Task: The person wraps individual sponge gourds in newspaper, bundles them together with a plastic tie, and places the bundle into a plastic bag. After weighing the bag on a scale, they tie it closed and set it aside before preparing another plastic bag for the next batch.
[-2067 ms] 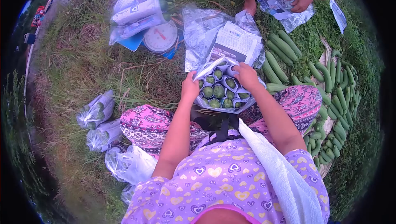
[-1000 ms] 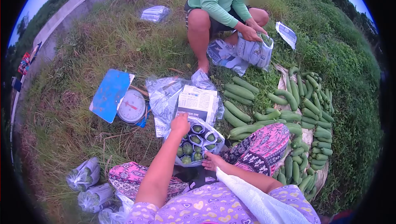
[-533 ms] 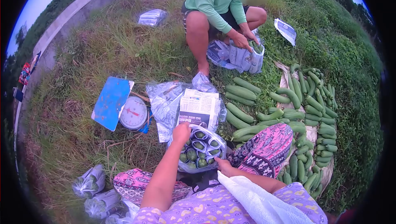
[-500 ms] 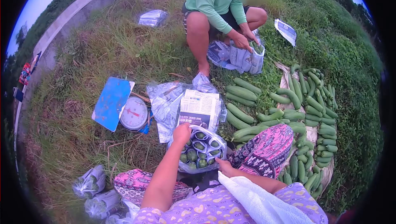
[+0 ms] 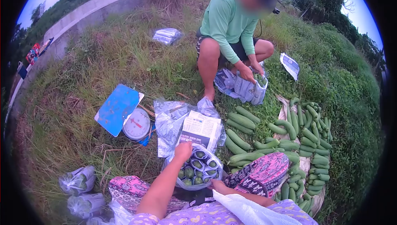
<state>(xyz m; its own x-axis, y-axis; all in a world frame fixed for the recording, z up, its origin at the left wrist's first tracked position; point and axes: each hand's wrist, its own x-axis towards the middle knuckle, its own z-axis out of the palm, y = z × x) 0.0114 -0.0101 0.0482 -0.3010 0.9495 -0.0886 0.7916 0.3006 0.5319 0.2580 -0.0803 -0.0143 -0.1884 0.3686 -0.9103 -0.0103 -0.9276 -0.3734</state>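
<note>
A clear plastic bag (image 5: 219,162) sits upright in front of my lap, its mouth facing up. Inside stand several long green gourds (image 5: 189,172), like cucumbers or luffas, wrapped in paper with their ends showing. My left hand (image 5: 183,151) is closed on the bag's far left rim. At the near right rim, my right hand (image 5: 217,185) grips the plastic, its fingers partly hidden. Just beyond the bag, folded newspaper (image 5: 201,127) lies on flat plastic bags (image 5: 168,115).
A dial scale (image 5: 136,125) with a blue board (image 5: 118,109) stands at left. Filled bags (image 5: 77,180) lie at lower left. Loose gourds (image 5: 241,120) cover the ground and a cloth at right. A squatting person (image 5: 223,22) in green handles a newspaper-lined bag (image 5: 253,92).
My view has tilted up, showing more of the other person and the background. Both my hands keep their hold on the bag, which stays in front of my lap.
</note>
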